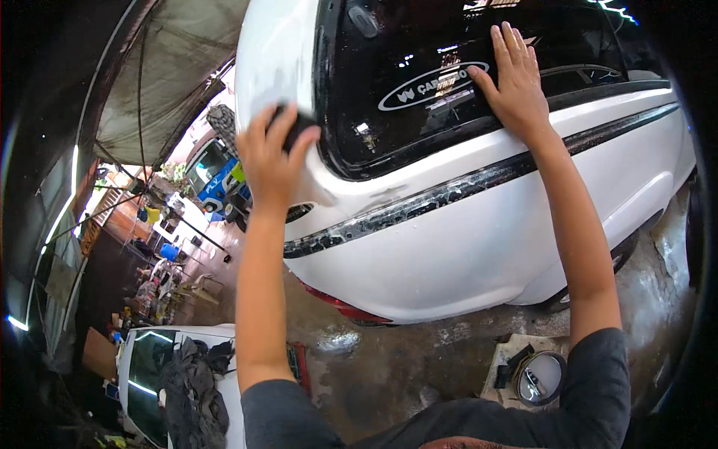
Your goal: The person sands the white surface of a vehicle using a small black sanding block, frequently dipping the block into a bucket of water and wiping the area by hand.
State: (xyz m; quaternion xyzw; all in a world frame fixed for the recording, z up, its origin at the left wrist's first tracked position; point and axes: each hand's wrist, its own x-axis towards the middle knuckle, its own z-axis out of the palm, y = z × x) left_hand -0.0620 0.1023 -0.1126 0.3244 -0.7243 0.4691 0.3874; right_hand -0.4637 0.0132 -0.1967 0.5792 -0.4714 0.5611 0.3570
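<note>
Two arms (pixel 262 299) extend two hands (pixel 275 170) (pixel 517 96), left holding one black block (pixel 301 124).

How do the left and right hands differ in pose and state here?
The left hand curls around a black block at the white vehicle; the right hand, holding nothing, is opened out over the dark window. The left hand looks blurred; the right hand looks sharper. Both are bare.

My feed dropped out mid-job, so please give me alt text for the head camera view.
A person's left hand holds a dark block against a white car beside its dark window, while the right hand is spread on the glass. Another car, draped with dark cloth, is at lower left and a round bucket at lower right.
</note>
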